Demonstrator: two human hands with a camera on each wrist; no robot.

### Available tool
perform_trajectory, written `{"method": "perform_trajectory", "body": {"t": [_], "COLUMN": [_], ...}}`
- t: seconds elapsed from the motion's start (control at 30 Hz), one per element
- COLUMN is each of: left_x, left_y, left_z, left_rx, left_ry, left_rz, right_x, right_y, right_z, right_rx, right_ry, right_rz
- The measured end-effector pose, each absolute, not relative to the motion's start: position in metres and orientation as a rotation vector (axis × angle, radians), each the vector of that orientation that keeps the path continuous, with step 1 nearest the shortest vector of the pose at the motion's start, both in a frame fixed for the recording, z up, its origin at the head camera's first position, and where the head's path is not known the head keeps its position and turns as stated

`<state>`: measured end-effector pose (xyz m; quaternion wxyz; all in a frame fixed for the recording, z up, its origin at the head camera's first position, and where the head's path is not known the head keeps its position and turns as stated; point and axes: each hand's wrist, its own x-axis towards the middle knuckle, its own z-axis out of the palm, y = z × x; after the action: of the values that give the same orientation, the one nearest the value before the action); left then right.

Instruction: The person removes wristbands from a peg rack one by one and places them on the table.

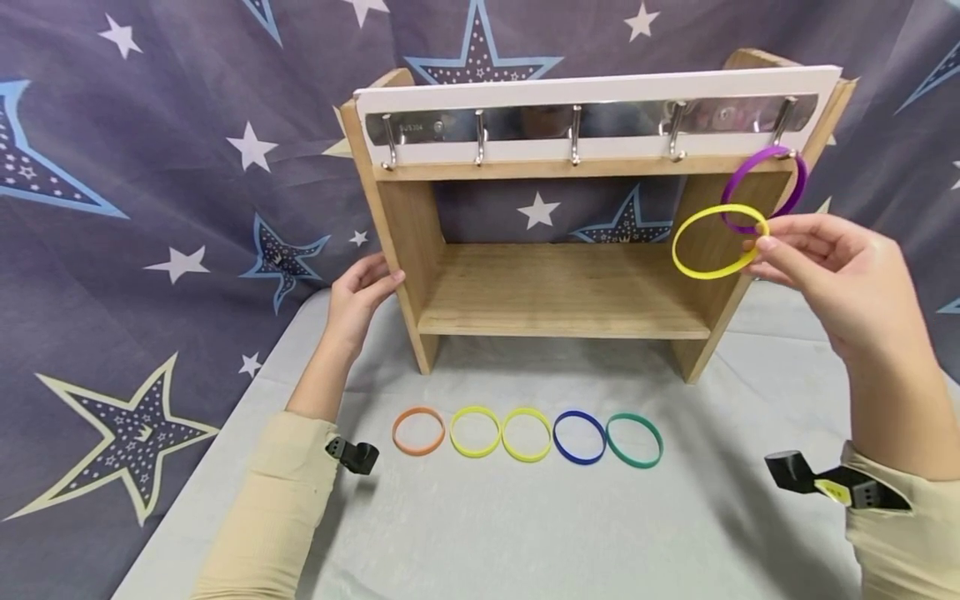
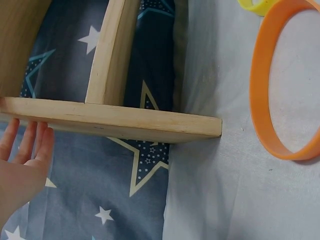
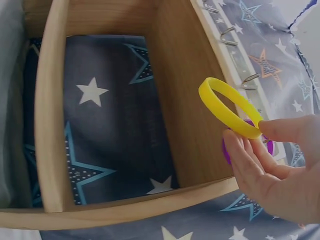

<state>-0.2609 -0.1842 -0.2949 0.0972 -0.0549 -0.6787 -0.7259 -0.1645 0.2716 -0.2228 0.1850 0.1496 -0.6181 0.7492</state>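
My right hand (image 1: 847,275) pinches a yellow silicone wristband (image 1: 716,210) between thumb and fingers, in front of the wooden rack's right side. Behind it, a purple wristband (image 1: 804,179) hangs from the rightmost hook (image 1: 784,117). In the right wrist view the yellow wristband (image 3: 222,107) sticks out past the fingertips and the purple one is partly hidden by the fingers. My left hand (image 1: 358,302) touches the rack's left side panel (image 1: 401,250). The left wrist view shows straight fingers (image 2: 31,142) against that panel's outer face.
On the grey cloth (image 1: 570,533) before the rack lies a row of wristbands: orange (image 1: 395,437), two yellow (image 1: 454,437) (image 1: 506,437), blue (image 1: 557,437) and green (image 1: 660,437). Several bare metal hooks (image 1: 575,133) line the rack's top bar. A star-patterned curtain (image 1: 180,225) hangs behind.
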Motion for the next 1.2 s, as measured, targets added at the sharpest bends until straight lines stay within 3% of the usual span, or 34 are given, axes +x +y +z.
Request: {"method": "perform_trajectory", "body": {"t": [1.2], "left_x": [-0.261], "left_y": [-0.183], "left_z": [-0.295], "left_rx": [-0.16], "left_ry": [-1.999], "left_rz": [-2.155], "right_x": [-0.164], "right_y": [0.296], "right_z": [-0.286], "right_rx": [0.403], "right_ry": [-2.203], "right_rz": [2.072]}}
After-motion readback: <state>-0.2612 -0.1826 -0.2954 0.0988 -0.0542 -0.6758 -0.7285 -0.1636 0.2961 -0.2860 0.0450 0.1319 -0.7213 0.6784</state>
